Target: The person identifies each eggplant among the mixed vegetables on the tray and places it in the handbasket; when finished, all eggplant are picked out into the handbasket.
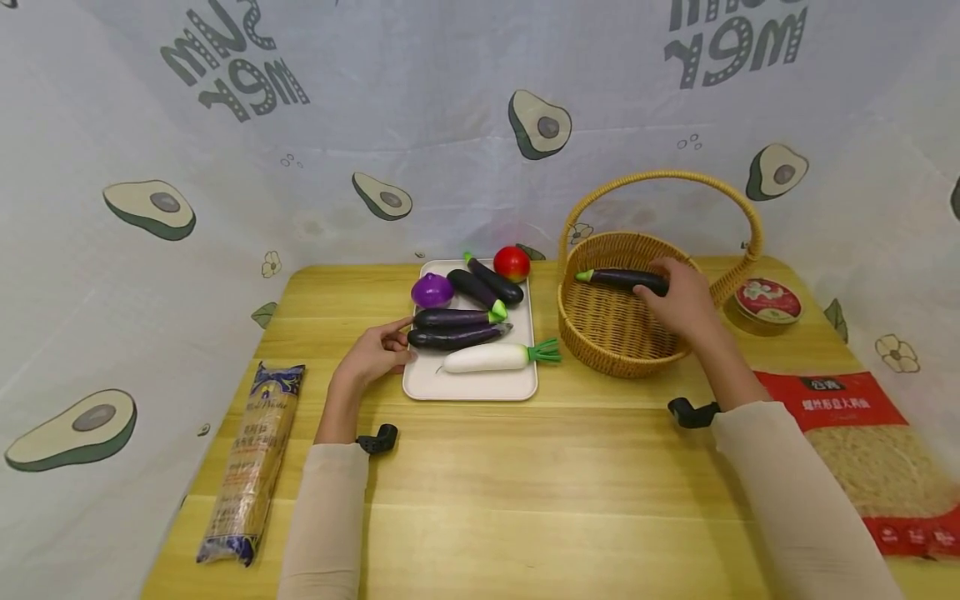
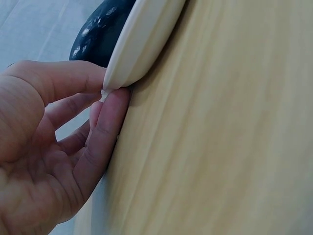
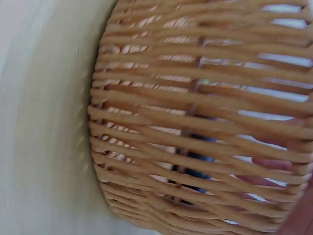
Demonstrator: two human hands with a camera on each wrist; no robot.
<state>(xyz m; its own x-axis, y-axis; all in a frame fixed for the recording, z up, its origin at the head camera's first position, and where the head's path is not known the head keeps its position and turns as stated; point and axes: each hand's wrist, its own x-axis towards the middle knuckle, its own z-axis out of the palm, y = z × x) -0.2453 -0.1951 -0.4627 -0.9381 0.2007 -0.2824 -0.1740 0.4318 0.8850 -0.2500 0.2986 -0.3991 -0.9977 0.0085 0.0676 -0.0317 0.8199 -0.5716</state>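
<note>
Right hand (image 1: 678,300) grips one eggplant (image 1: 617,279) inside the basket (image 1: 626,365); weave obstructs the right wrist view. Left hand (image 1: 370,357) pinches the tray (image 1: 468,387) edge; aboard: four eggplants (image 1: 453,318), one radish (image 1: 487,358), one onion (image 1: 432,291), one red fruit (image 1: 512,263). Nearby: one tin (image 1: 767,302), two pasta packets (image 1: 251,467).
</note>
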